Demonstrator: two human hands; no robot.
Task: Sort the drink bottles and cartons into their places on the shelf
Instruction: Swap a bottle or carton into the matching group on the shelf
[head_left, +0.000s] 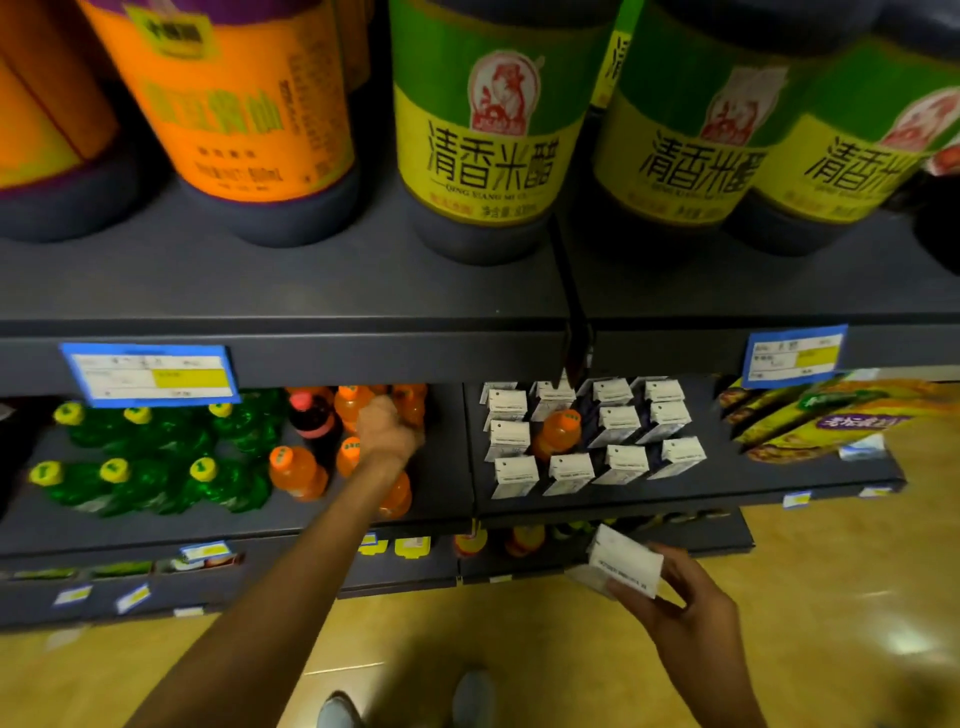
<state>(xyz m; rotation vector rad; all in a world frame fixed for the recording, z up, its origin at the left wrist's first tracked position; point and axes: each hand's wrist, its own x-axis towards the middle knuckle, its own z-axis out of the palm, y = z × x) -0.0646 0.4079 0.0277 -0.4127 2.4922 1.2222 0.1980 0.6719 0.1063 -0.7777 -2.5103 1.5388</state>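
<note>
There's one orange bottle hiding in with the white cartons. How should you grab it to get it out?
Probably by its neck and cap, from above and the front. The orange bottle stands upright with white cartons packed closely on both sides, so fingers have little room at its body. Only its top pokes clear of the cartons, so pinch there and lift straight up.

- Left arm (291, 561): bare from hand to near frame edge, no sleeve visible.
- Right hand (680, 608) and forearm: bare, no wristwear.
- Two grey shoes (472, 696), near edge.
</note>
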